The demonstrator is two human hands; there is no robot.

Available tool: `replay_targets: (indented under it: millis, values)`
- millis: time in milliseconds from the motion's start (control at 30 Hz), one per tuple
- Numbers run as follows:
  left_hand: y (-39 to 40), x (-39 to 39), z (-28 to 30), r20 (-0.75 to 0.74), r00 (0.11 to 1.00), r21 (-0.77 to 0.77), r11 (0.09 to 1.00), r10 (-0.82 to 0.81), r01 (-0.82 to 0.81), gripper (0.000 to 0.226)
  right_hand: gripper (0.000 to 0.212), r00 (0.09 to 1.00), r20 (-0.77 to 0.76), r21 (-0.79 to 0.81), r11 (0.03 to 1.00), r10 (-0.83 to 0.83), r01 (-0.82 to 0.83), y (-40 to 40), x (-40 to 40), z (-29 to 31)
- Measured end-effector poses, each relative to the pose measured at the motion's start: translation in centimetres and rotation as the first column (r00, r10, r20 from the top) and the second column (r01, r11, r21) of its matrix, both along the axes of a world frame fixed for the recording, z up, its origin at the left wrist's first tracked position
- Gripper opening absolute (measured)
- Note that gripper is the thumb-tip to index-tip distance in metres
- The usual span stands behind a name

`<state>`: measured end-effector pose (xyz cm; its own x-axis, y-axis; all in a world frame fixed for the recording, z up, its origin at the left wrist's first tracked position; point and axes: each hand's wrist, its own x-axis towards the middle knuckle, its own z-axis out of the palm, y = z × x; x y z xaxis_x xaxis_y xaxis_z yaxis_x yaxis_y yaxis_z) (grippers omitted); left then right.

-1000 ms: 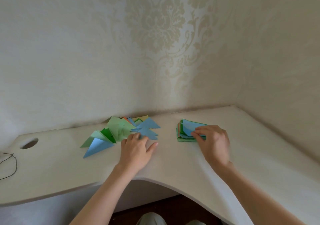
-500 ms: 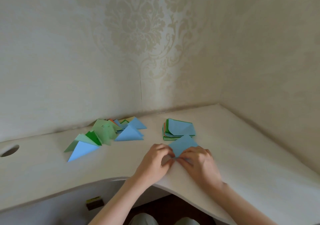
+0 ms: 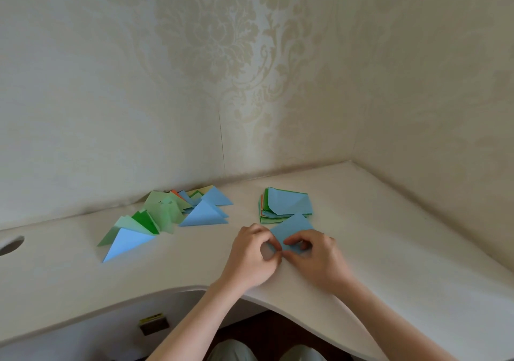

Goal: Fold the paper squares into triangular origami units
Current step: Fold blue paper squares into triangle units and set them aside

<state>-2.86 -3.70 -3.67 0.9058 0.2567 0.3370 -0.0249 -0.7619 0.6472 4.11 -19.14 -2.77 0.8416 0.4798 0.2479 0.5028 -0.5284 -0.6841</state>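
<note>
Both hands work one light blue paper square (image 3: 292, 228) lying as a diamond on the cream desk top (image 3: 389, 249), near its curved front edge. The left hand (image 3: 251, 257) has its fingers curled over the sheet's near left corner, thumb and forefinger pinching the paper. The right hand (image 3: 314, 257) pinches the near right part of the same sheet, its forefinger laid across the paper toward the left hand. The fingertips of both hands meet at the near corner; the far corner of the sheet lies flat and uncovered.

Just beyond the sheet, almost touching its far corner, lies one stack of unfolded paper squares (image 3: 286, 206): a light blue sheet on top with one corner curled, green and orange edges below. The number of sheets in it cannot be counted.

To the left, well apart from the hands, lies a loose pile of folded paper triangles (image 3: 167, 213). Four blue units and at least four green ones can be counted; orange and yellow edges show at the far side. The nearest blue triangle (image 3: 125, 242) points toward the near left.

At the far left edge of the desk there is one round cable hole (image 3: 11, 245).
</note>
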Motion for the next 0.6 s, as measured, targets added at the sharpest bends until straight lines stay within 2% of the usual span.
replay_targets:
  millis: [233, 400, 600]
  values:
    - [-0.1, 0.6, 0.3, -0.049, 0.998, -0.052, 0.998, 0.041, -0.043, 0.009, 0.021, 0.987, -0.163, -0.099, 0.995, 0.005, -0.022, 0.8, 0.9, 0.6]
    - [0.5, 0.5, 0.7, -0.055, 0.999, -0.150, 0.989, 0.000, -0.008, 0.024, 0.023, 0.960, -0.267, -0.125, 0.985, 0.080, -0.117, 0.6, 1.9, 1.8]
    - [1.2, -0.2, -0.3, -0.002, 0.998, -0.007, 0.998, -0.060, 0.060, 0.026, 0.015, 0.970, -0.196, -0.154, 0.973, 0.142, -0.173, -0.2, 1.8, 1.4]
